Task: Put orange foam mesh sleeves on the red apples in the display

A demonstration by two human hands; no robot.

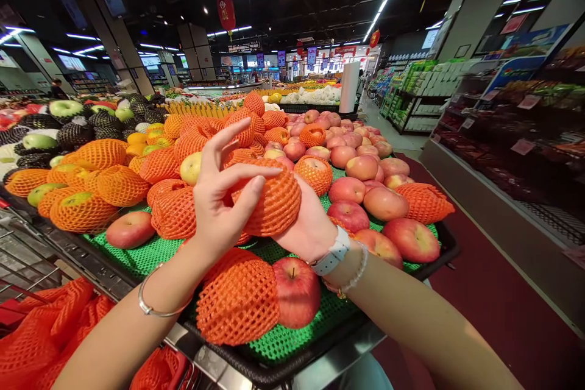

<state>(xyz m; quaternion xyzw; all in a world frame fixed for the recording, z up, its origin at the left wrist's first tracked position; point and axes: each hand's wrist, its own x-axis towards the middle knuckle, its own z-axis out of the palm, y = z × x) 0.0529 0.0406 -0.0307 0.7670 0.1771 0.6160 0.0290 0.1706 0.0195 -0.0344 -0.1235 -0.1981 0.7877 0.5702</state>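
Observation:
My right hand (311, 222), palm up, holds a round fruit in an orange foam net (276, 201) above the display; its fingers are mostly hidden behind the fruit. My left hand (222, 186) is at the fruit's near left side, its fingers spread. Its index finger and thumb reach across the net, though whether they press on it I cannot tell. Below, a bare red apple (296, 292) lies beside a larger netted fruit (240, 297) on the green mat (278, 344). More netted fruit (173, 212) sits behind my left hand.
Bare apples (386, 204) are heaped at the right, with one netted fruit (424, 202) at the tray's edge. Yellow-green netted fruit (82, 210) fills the left. A wire cart (27, 256) with red-orange netting (59, 323) stands lower left. A white roll (350, 86) rises behind.

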